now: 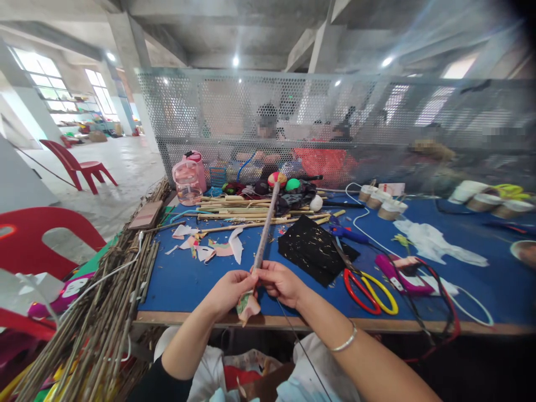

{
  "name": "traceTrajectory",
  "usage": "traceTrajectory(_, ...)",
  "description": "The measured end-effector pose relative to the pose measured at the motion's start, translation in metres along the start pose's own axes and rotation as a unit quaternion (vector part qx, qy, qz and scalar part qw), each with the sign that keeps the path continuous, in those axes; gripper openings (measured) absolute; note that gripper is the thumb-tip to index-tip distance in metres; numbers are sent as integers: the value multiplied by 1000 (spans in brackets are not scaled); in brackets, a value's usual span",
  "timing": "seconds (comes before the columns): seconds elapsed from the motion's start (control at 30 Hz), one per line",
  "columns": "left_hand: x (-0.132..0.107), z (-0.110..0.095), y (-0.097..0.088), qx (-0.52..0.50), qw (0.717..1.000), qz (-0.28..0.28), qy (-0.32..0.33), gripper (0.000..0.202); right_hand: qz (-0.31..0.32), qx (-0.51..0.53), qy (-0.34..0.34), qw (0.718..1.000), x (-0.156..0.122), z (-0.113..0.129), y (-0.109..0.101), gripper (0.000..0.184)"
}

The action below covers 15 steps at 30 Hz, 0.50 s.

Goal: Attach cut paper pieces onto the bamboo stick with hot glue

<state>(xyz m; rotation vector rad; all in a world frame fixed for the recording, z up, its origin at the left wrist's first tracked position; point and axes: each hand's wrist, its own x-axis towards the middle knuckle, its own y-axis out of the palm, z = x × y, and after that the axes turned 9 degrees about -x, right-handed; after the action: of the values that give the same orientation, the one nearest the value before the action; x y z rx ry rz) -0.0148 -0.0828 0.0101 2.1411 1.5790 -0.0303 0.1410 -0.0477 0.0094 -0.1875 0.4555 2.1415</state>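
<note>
Both hands meet near the table's front edge on a long, thin, greyish wrapped stick (267, 226). My left hand (232, 289) pinches its near end. My right hand (280, 282) closes on the same end from the other side, fingers touching the left ones. The stick slants away from me, and a red and yellow ball (277, 179) shows at its far end. Below my fingers hangs a crumpled pink and green patterned scrap (249, 307). A thin dark cord (299, 338) runs down from near my right hand towards my lap.
Red-and-yellow-handled scissors (371, 291) lie right of a black cloth (312, 251). Light scraps (213, 248) and bare sticks (234, 204) lie beyond my hands. Bundled sticks (104, 312) flank the table's left. A perforated metal screen (218, 117) stands behind; people sit beyond it.
</note>
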Motion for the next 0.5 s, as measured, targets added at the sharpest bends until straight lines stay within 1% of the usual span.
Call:
traceTrajectory(0.07,0,-2,-2,86,995,-42,35,44,-12,-3,4,1000,1,-2,1,32)
traceTrajectory(0.1,-1,-3,-2,103,992,-50,45,43,-10,0,5,1000,2,-2,1,32)
traceTrajectory(0.13,-1,-4,-2,94,993,-47,47,43,-4,8,5,1000,2,-2,1,32)
traceTrajectory(0.23,-3,-3,2,-27,1000,3,10,42,34,38,7,999,0,0,0,36)
traceTrajectory(0.3,-4,-2,6,-103,994,28,-27,40,52,44,5,998,-1,1,-1,37)
traceTrajectory(0.37,-5,-1,8,-121,991,38,-51,39,45,31,6,999,-3,1,0,36)
traceTrajectory(0.43,-5,-1,7,-79,995,26,-49,40,20,18,13,1000,-3,0,1,35)
traceTrajectory(0.5,-6,-1,3,3,999,15,-29,44,-6,12,19,1000,-3,-1,2,36)
